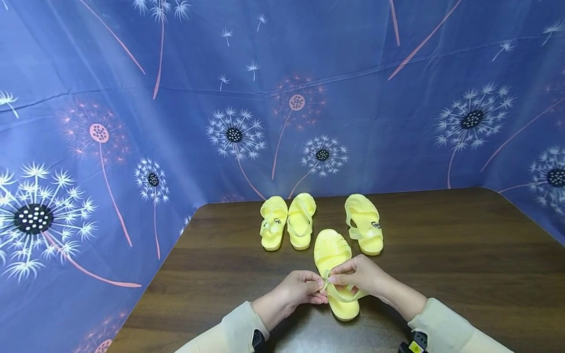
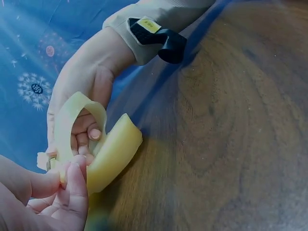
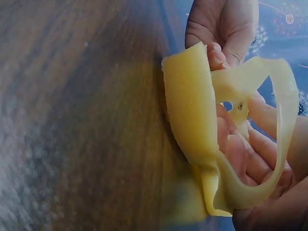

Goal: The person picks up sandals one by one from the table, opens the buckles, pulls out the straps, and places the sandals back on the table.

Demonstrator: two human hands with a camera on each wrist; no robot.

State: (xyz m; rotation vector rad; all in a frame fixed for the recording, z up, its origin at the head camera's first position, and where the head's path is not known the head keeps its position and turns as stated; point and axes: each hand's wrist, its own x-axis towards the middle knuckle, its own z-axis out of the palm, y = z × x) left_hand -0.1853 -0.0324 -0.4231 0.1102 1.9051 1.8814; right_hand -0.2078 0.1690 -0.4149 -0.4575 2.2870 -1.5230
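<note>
A yellow jelly sandal point(image 1: 330, 247) lies on the table between both hands, its toe pointing away. At its left side my left hand point(image 1: 302, 290) pinches the ankle strap point(image 2: 64, 169) between thumb and fingers. From the right, my right hand point(image 1: 363, 275) pinches the same strap close to the small metal buckle point(image 2: 49, 164). The strap loops above the heel point(image 3: 191, 106), seen in the right wrist view, where fingers of the right hand pass behind the loop. Fingers partly cover the buckle, so I cannot tell whether it is fastened.
A pair of yellow sandals, one left point(image 1: 273, 223) and one right point(image 1: 301, 220), stands at the back of the brown wooden table point(image 1: 441, 255). Another single sandal point(image 1: 365, 223) lies behind the right hand. A blue dandelion-print cloth point(image 1: 375, 122) hangs behind the table.
</note>
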